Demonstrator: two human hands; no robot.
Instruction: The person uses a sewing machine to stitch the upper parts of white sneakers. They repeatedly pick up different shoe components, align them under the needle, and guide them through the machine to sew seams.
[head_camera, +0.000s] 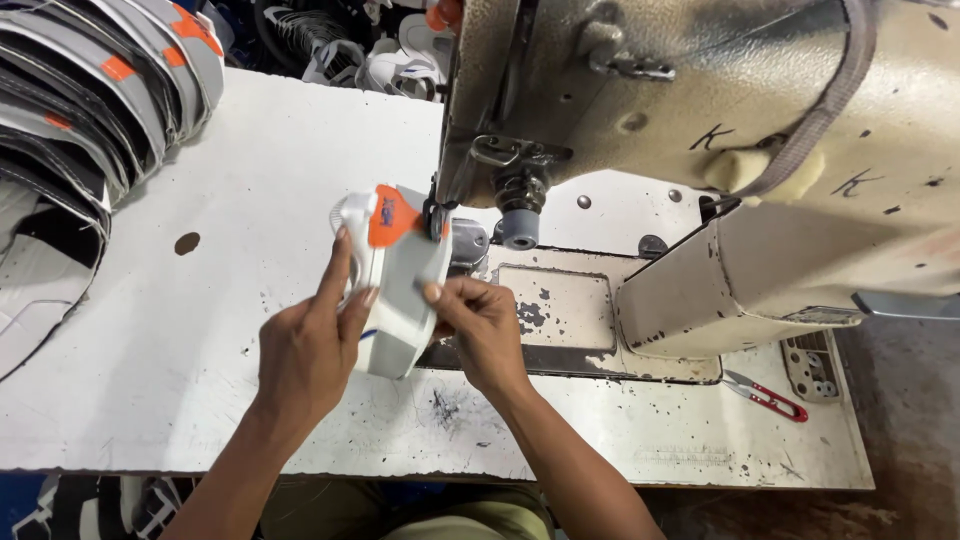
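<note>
Both my hands hold a white and grey shoe upper piece with an orange patch (395, 275) at the needle of the worn beige sewing machine (700, 130).

My left hand (310, 345) grips its left edge, fingers curled round it; my right hand (480, 325) pinches its lower right side, thumb on top. The piece rests on the scuffed white bench (250, 180), under the machine head. A stack of grey, white and orange shoe pieces (90, 90) lies far left; red-handled thread snips (765, 393) sit to the right.
</note>
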